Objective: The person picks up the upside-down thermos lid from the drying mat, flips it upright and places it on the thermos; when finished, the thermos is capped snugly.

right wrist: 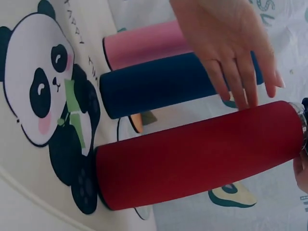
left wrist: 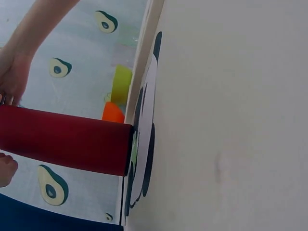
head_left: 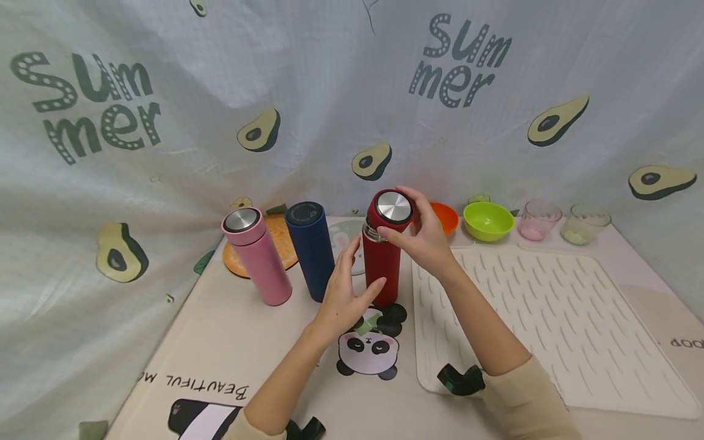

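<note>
And here's your red bottle (head_left: 383, 263), standing upright at the centre of the dial, twelve pointing away from you towards the hanging sheet (head_left: 313, 79)! Up at its mouth, your right hand (head_left: 425, 238) has the red lid (head_left: 393, 206) clamped between thumb and fingers, silver top tipped towards you. The steel neck (head_left: 374, 233) shows on the nine o'clock side below that lid; whether the rim touches it, you can't tell from here.

Over to your left hand (head_left: 342, 299), at about eight o'clock: fingers extended, thumb well apart from them, nothing clamped, the palm turned towards the red body. The fingertips are right beside the wall, and contact can't be told.

Look to nine o'clock: the blue bottle (head_left: 311, 253) near, the pink bottle (head_left: 258, 263) farther out, both upright with their lids on. At ten, behind that pair, lies a round orange mat (head_left: 283, 235). At six, just in front of the red base, a panda print (head_left: 368, 351)! Ridged white mat (head_left: 528, 318) at three to four, orange bowl (head_left: 447, 219) at one, green bowl (head_left: 488, 221) at two, and two glasses (head_left: 539, 221) beyond it.
</note>
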Tool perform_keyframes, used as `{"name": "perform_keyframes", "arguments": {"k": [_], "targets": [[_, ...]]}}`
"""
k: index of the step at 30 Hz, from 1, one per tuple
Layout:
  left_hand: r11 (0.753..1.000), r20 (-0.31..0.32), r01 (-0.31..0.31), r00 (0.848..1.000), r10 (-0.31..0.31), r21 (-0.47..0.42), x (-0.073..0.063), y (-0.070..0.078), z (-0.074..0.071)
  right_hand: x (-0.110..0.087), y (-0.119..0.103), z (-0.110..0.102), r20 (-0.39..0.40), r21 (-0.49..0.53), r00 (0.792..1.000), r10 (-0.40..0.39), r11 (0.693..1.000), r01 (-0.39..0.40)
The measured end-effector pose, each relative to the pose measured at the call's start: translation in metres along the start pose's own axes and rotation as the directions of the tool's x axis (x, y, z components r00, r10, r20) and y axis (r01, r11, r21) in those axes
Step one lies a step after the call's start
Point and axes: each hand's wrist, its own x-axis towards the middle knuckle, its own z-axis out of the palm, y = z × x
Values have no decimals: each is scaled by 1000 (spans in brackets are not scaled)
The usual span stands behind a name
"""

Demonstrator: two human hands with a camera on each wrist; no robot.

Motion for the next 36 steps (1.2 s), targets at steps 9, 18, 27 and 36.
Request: {"name": "perform_keyframes", "arguments": {"k": [9, 18, 27, 36], "targets": [[985, 52, 78, 996, -71, -153, 8, -16, 2, 3, 9, 7, 39, 122, 996, 77, 989, -81], [950, 57, 190, 982, -182, -247, 34, -18, 11, 4, 15, 14, 31, 199, 997, 69, 977, -74], [920, 8, 152, 987, -160, -360, 44, -23, 25, 2, 23, 20, -9, 216, 998, 62, 975, -58], [902, 21, 45, 999, -39, -430, 42, -38, 35, -4, 25, 21, -80, 184, 996, 42, 983, -27]]}}
